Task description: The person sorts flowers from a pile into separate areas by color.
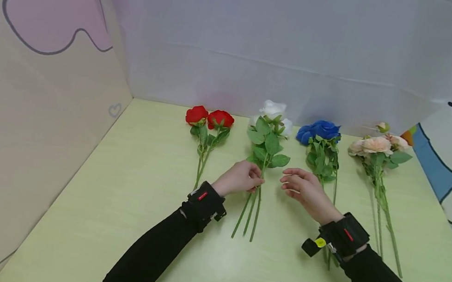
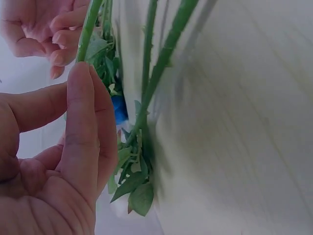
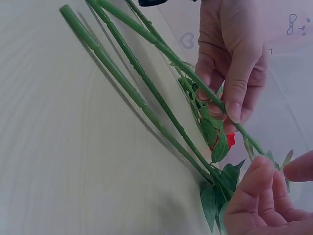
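White roses [image 1: 273,109] lie in the middle of the table, with green leaves and several long stems pointing toward me. My left hand [image 1: 240,178] pinches one of those stems [image 2: 89,34] between thumb and fingers below the leaves. In the right wrist view, that pinched stem [image 3: 193,76] runs above two other stems lying close over the table. My right hand [image 1: 308,193] hovers to the right of the white roses, its fingers loosely bent and holding nothing. Blue roses [image 1: 322,129] lie just beyond it, their stems partly hidden under that hand and wrist.
Two red roses [image 1: 220,119] lie to the left of the white ones. Peach flowers [image 1: 377,145] with long stems lie at the far right of the pale yellow table [image 1: 116,221]. A white cloth backdrop [image 1: 228,43] stands behind the table.
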Tool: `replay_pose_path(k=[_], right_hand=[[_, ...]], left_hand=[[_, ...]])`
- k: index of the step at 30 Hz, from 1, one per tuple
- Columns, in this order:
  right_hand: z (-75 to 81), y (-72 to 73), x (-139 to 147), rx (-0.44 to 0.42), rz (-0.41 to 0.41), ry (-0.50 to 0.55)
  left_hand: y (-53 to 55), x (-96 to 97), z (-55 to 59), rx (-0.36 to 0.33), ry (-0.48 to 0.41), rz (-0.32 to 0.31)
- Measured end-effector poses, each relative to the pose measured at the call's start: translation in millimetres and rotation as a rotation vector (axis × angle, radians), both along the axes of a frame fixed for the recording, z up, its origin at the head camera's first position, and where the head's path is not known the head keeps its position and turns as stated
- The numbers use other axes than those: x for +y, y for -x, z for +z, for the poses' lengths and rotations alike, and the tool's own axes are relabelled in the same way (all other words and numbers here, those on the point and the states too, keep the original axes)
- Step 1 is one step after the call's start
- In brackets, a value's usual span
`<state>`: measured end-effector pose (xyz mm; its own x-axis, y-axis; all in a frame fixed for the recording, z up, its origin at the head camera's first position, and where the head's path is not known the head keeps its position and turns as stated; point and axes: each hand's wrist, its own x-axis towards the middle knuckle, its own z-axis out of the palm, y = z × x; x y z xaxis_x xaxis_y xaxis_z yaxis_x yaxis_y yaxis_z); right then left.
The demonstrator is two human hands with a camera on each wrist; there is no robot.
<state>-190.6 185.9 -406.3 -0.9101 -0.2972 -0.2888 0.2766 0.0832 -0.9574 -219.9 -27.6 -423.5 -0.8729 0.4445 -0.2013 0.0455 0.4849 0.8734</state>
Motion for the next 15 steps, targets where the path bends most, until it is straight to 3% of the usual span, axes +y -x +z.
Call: replay_pose_path(k=[7, 15], right_hand=[[2.2, -0.2, -2.0, -0.011, 0.006, 0.003], [5.6, -1.2, -2.9, -0.018, 0.014, 0.007]], left_hand=[[2.6, 3.9, -14.3, 0.089, 0.191, -0.021], [3.0, 5.3, -14.1, 0.107, 0.198, -0.031]])
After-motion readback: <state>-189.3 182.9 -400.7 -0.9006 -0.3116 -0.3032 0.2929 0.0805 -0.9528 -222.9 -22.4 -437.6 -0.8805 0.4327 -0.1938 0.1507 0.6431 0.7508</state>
